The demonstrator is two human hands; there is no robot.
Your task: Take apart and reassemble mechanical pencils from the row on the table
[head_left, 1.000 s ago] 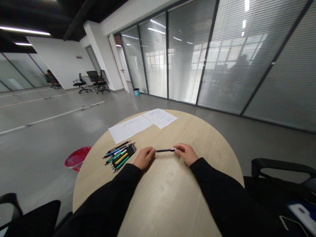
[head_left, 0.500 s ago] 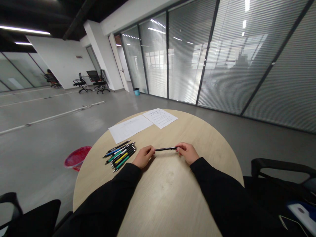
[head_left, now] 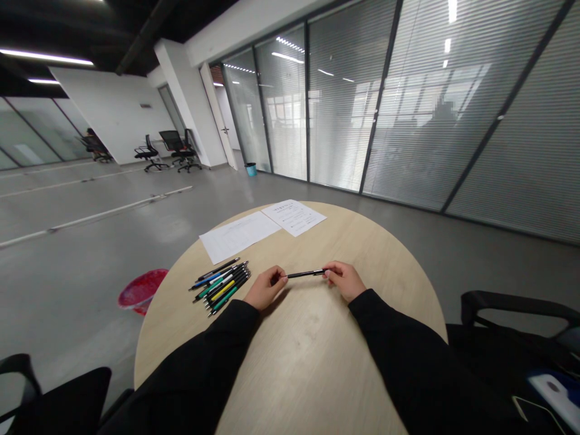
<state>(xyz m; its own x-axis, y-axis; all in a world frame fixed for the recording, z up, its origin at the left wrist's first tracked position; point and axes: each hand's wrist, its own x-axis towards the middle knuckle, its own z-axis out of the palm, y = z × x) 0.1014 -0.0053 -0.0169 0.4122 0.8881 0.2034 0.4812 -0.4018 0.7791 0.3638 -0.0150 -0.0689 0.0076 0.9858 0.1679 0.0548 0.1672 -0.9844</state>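
A black pen (head_left: pixel 302 274) is held level between my two hands, a little above the round wooden table (head_left: pixel 312 362). My left hand (head_left: pixel 266 286) pinches its left end with thumb and forefinger. At the other end, where the clip is, my right hand (head_left: pixel 345 280) is closed around the tip of the pen. To the left of my left hand lies a pile of pens (head_left: pixel 222 284), several of them black, with green, blue, white and yellow ones among them. My fingertips hide both ends of the held pen.
Two printed sheets, a left one (head_left: pixel 240 234) and a right one (head_left: pixel 295 217), lie toward the table's far edge. On the floor to the left stands a red bin (head_left: pixel 142 291). A black chair (head_left: pixel 516 302) is close on the right, another (head_left: pixel 58 399) at lower left.
The thumb and forefinger of my left hand have shifted slightly at the pen's left end. My right hand and the pen pile look the same.
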